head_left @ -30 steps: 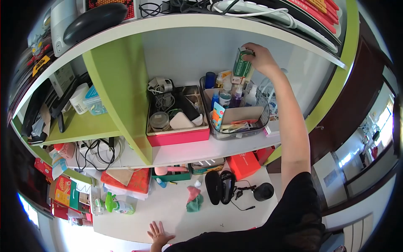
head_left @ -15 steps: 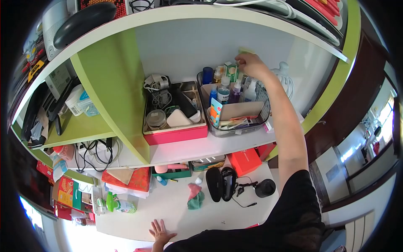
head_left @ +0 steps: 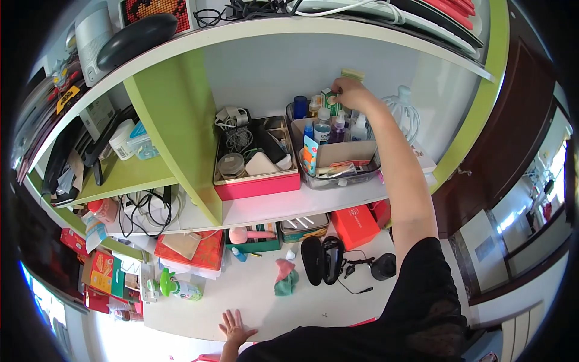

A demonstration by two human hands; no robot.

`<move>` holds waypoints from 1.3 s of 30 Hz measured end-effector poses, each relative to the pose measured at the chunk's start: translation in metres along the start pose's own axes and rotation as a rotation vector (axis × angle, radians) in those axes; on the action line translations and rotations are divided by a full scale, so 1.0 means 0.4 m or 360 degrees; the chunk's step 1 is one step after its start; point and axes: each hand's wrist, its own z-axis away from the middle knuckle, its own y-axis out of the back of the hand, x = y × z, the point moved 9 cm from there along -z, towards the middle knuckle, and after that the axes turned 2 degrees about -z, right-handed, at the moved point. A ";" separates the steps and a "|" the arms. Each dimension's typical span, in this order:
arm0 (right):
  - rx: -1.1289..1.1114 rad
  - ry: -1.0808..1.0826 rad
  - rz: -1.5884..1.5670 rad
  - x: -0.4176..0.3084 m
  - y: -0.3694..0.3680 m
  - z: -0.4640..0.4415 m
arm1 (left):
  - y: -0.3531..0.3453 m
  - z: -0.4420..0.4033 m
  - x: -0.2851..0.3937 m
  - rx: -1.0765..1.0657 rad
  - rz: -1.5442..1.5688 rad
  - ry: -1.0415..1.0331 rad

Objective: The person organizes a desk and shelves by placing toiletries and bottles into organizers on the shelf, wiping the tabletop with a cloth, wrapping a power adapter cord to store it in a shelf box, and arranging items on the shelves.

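Observation:
My right hand [head_left: 354, 95] reaches into the shelf compartment, its fingers closed at the top of a small green-and-white box [head_left: 329, 100]. That box stands at the back of a clear plastic basket [head_left: 341, 181]. Around it are a blue-capped bottle [head_left: 300, 107], a mouthwash bottle [head_left: 321, 133], a purple pump bottle [head_left: 338, 130] and a white spray bottle [head_left: 359, 129]. My fingertips are partly hidden. Down on the white desk [head_left: 241, 301], my left hand [head_left: 236, 327] lies flat with spread fingers, holding nothing.
Left of the basket is a pink box [head_left: 259, 188] of cables and small items. A green divider [head_left: 175, 120] walls off the left side. Below lie a cloth [head_left: 286, 279], an open black case [head_left: 321, 260], a red box [head_left: 354, 228] and a green-topped spray bottle [head_left: 180, 286].
My right hand has moved slightly left and its fingers have come onto the green-and-white box. My left hand stays flat on the desk. The whole view has shifted a little.

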 end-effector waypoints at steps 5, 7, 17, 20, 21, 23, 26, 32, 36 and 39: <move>0.0165 0.0091 0.0006 0.028 0.011 0.004 | 0.008 0.005 0.004 0.0014 0.0011 0.0011; 0.0277 0.0090 -0.0045 0.007 0.062 0.020 | 0.008 0.005 0.006 0.0008 -0.0003 0.0035; 0.0586 -0.0212 -0.0469 0.111 0.192 0.055 | 0.011 0.008 0.007 0.0004 0.0014 0.0024; 0.0572 -0.0231 -0.0524 0.116 0.188 0.060 | 0.004 0.003 0.000 0.0006 -0.0010 0.0033; 0.0569 -0.0233 -0.0532 0.116 0.188 0.061 | 0.002 0.002 -0.001 0.0006 -0.0018 0.0036; 0.0570 -0.0229 -0.0559 0.116 0.187 0.058 | 0.002 0.002 -0.001 0.0007 -0.0022 0.0037; 0.0562 -0.0229 -0.0547 0.098 0.196 0.065 | 0.007 0.005 0.003 0.0008 -0.0015 0.0040; 0.0550 -0.0233 -0.0555 0.089 0.194 0.064 | 0.007 0.006 0.004 0.0001 -0.0005 0.0055; 0.0539 -0.0197 -0.0555 0.090 0.190 0.058 | 0.015 0.008 0.010 -0.0012 -0.0009 0.0072; 0.0542 -0.0195 -0.0462 0.096 0.182 0.045 | 0.006 -0.005 0.005 0.0004 -0.0014 0.0048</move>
